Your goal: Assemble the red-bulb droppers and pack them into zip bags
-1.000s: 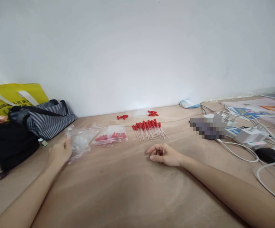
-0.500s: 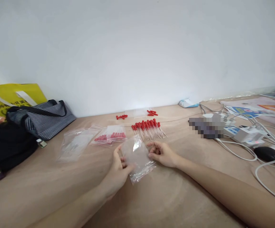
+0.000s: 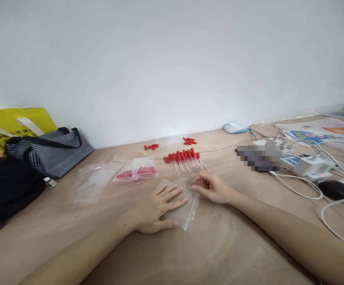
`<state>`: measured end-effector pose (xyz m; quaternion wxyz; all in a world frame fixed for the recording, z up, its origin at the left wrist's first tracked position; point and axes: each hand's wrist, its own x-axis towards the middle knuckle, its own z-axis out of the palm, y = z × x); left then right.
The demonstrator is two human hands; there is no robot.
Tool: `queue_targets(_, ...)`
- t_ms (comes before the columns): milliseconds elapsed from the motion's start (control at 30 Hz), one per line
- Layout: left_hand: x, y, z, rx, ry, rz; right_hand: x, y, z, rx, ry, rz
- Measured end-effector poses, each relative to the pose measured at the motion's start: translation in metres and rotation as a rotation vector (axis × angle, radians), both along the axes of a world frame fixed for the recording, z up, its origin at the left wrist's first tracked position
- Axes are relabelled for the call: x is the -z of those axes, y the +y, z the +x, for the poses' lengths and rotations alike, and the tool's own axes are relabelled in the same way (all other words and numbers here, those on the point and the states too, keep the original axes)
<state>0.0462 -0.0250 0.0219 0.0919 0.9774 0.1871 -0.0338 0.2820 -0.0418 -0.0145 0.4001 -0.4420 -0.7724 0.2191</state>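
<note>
A clear zip bag lies flat on the table, its zip edge towards the right. My left hand presses on it palm down, fingers spread. Just right of the bag, my right hand hovers with curled fingers apart and nothing visible between them. Beyond the hands, several red-tipped sticks lie in a fanned row. To their left are clear bags holding red-tipped pieces, and farther left a stack of clear bags.
Small red pieces lie near the wall. A striped bag and yellow bag stand at left. On the right are a blurred-out device, white cables, a black mouse and printed sheets.
The clear bag has been lowered flat and turned. My left hand has let go of its edge and spread over it. My right hand has moved slightly right, away from the bag.
</note>
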Motion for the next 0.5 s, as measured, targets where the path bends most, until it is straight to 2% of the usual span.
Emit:
queue_targets(100, 0.013, -0.01, 0.001, -0.286, -0.005, -0.008, -0.003, -0.007, 0.012, -0.119, -0.094, 0.089)
queue_targets(167, 0.018, -0.016, 0.0, -0.404, -0.021, -0.002, -0.002, -0.01, 0.016, -0.183, -0.155, 0.12)
queue_targets(300, 0.022, -0.021, 0.002, -0.483, -0.017, -0.008, 0.0, -0.009, 0.013, -0.253, -0.224, 0.121)
queue_targets(500, 0.025, -0.021, 0.003, -0.498, -0.026, 0.022, 0.003, -0.007, 0.008, -0.309, -0.256, 0.152)
